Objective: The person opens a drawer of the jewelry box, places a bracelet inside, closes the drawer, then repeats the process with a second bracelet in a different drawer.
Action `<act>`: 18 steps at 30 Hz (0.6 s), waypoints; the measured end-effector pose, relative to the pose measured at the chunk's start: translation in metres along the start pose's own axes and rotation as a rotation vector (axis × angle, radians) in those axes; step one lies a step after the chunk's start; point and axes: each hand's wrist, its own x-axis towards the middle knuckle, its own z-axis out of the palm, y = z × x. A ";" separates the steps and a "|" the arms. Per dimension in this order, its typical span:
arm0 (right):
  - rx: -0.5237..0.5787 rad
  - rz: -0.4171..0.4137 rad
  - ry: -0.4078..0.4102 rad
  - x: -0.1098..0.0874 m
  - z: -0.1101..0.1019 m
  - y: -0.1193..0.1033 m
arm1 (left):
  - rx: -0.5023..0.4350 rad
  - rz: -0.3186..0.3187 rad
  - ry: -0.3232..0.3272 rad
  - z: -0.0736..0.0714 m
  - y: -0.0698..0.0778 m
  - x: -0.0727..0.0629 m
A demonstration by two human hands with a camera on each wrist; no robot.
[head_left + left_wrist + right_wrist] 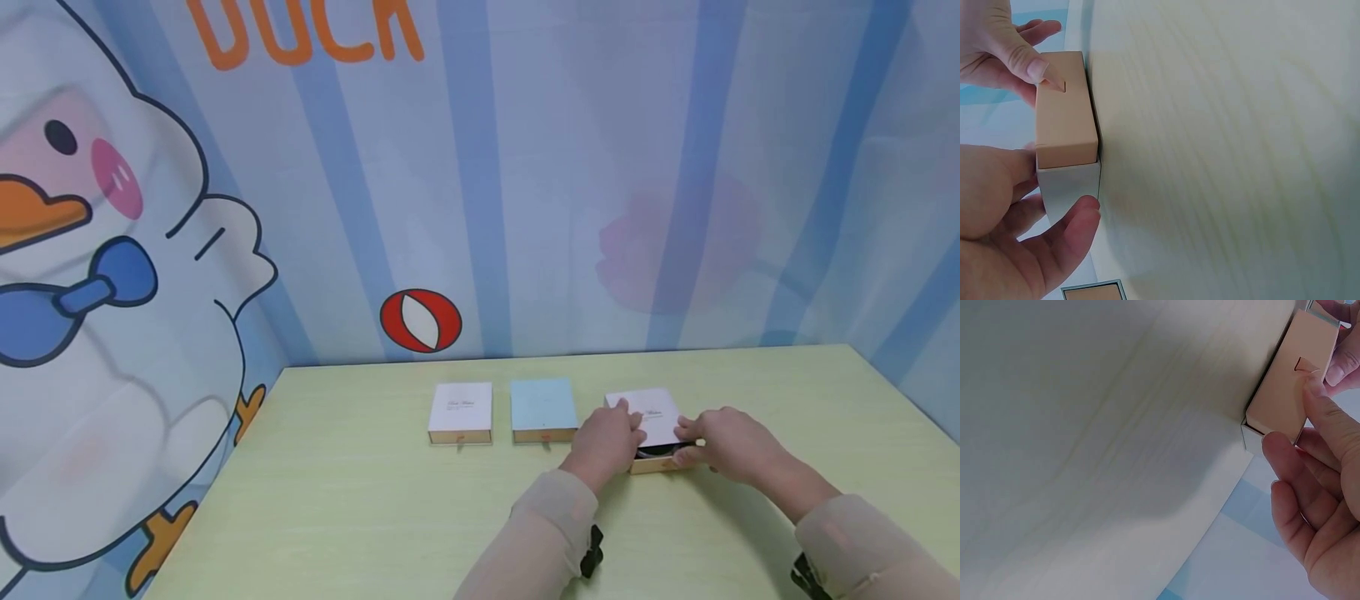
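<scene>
A white drawer box point(654, 414) with small dark lettering stands at the right of the table. Its tan drawer point(1065, 115) is partly pulled out, and something dark and round-edged point(658, 451) shows inside. My left hand point(609, 437) grips the white sleeve, thumb and fingers on its sides and top. With my right hand point(731, 446) I hold the drawer near its front corner; in the right wrist view the thumb point(1317, 387) lies by the small pull tab point(1305, 365).
Left of my hands stand a light blue drawer box point(543, 406) and another white drawer box point(461, 408), both pushed in, tabs facing me. The pale wooden table point(360, 492) ends at the back against a blue striped cloth point(570, 208) printed with a duck.
</scene>
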 end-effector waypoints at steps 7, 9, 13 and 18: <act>-0.009 0.014 0.007 0.000 0.001 -0.001 | 0.008 0.008 0.005 0.001 0.000 0.001; -0.007 0.021 0.007 0.000 0.001 -0.002 | 0.005 0.008 0.005 0.001 0.000 0.001; -0.003 0.025 0.007 0.000 0.002 -0.001 | -0.006 0.006 0.001 0.001 -0.001 0.001; -0.006 0.019 0.016 0.001 0.003 -0.002 | -0.008 0.000 -0.004 0.001 -0.001 0.001</act>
